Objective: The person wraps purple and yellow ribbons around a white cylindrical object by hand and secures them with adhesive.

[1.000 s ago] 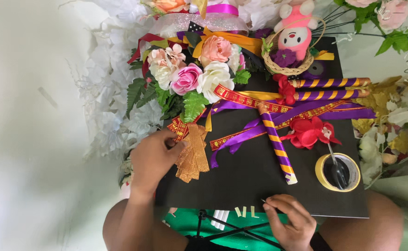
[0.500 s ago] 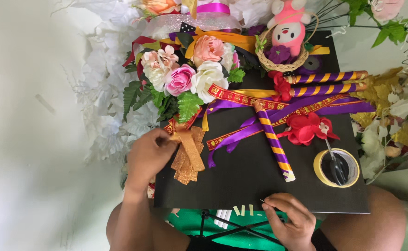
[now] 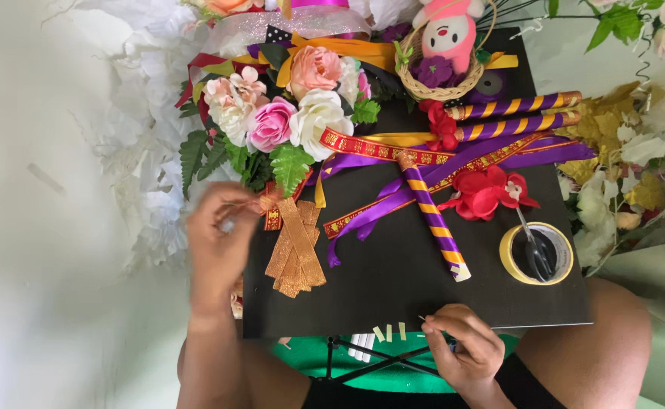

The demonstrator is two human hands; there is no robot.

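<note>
**Hands at a craft board of ribbons and flowers**

Fingers [image 3: 230, 208] of the left hand [image 3: 219, 242] are curled together at the board's left edge, tips bunched near the top of the gold ribbon strips [image 3: 296, 254]; motion blur there, so I cannot tell whether they actually pinch a strip or just touch it. Right hand [image 3: 465, 352] sits at the near edge of the black board [image 3: 393, 291], thumb and forefinger narrowed on something thin and small, possibly a pin or sliver, too tiny to name. Small pale tape pieces [image 3: 390, 332] stick out along that edge, just beside the right hand.

Gold ribbon strips lie fanned on the board's left part, below the fabric flower bunch [image 3: 287, 113]. Purple-and-gold striped stick [image 3: 432, 220] lies tilted mid-board over purple ribbons [image 3: 393, 204]. Red fabric flower [image 3: 487, 191] is right of it. Yellow tape roll [image 3: 537, 254] sits near the right side with a clear tool resting inside. Small wicker basket [image 3: 438, 79] with a pink plush toy [image 3: 447, 30] stands at the far edge.
</note>
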